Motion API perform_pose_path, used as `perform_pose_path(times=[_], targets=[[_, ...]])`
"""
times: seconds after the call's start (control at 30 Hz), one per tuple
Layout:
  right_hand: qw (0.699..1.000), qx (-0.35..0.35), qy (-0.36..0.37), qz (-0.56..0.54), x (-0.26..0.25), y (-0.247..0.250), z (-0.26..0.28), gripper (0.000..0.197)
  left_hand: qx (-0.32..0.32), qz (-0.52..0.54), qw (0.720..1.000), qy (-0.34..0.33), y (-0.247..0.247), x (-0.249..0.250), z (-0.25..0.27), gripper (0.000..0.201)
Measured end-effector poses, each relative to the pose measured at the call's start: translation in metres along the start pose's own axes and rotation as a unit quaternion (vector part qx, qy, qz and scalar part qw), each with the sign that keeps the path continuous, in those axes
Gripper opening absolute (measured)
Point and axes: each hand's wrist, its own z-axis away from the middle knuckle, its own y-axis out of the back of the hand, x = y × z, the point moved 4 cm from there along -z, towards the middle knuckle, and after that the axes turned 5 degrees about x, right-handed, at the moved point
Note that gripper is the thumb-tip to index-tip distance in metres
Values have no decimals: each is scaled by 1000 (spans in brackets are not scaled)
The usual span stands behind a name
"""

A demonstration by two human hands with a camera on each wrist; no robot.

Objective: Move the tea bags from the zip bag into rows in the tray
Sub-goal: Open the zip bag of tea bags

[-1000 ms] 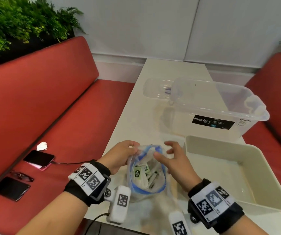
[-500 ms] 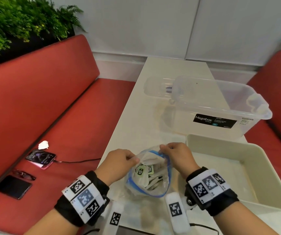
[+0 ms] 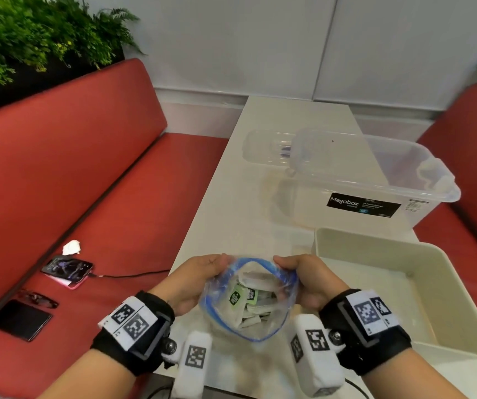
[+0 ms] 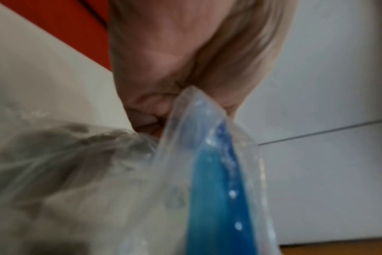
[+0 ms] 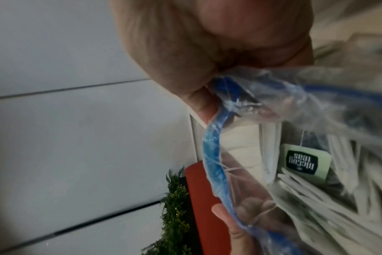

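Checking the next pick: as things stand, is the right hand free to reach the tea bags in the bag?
Probably not yet: the right hand pinches the zip bag rim; the mouth over the tea bags is open.

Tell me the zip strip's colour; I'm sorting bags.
Blue, on the zip bag; clearest in the head view.

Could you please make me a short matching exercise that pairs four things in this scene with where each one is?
Things:
1. zip bag
2. tray
3. clear box
4. phone

Places:
A. on the red bench
B. on the table, behind the tray
C. held open between both hands
D. on the table, right of the bag

Pairs: 1-C, 2-D, 3-B, 4-A. The left hand and right hand each grip the bag's rim.
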Motion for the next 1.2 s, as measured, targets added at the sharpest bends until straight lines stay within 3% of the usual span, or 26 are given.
perform_pose_path(times=[0.1,0.23,0.37,0.43,0.5,0.6,0.7,0.77,0.87,0.93,0.97,1.03,1.1,1.2], targets=[[995,-37,-49,-82,3,-1,7,25,-13,97,995,25,1,3,2,43],[982,-70,-37,-173,5,-11,18,31,33,177,983,37,6,3,3,30],[961,-105,-27,-255,12,-20,13,38,70,63,996,-2,17,-2,-2,29],[952,-104,-19,-288,16,-19,7,36,90,-86,991,-41,21,-4,-3,30],[944,-102,-12,-314,23,-13,-7,34,113,-278,949,-94,21,-6,-2,42],[936,-112,-6,-335,25,-6,-17,26,208,-452,845,-195,21,-2,4,30],[939,-115,18,-322,21,-4,-15,44,272,-466,808,-235,22,7,12,17],[941,-78,33,-328,18,0,-17,36,280,-491,790,-238,21,11,15,15],[939,-71,47,-333,18,-1,-16,36,261,-500,778,-276,19,16,17,20],[938,-76,54,-333,19,-3,-14,39,201,-480,783,-341,10,18,18,9],[936,-78,57,-338,19,-3,-13,39,157,-486,777,-368,4,19,20,20],[936,-75,67,-338,17,-2,-13,39,86,-543,736,-395,-9,17,24,46],[941,-75,88,-318,14,-1,-12,40,51,-607,695,-382,-14,12,26,64],[958,-84,141,-237,8,1,-7,51,31,-635,673,-378,-11,9,23,61]])
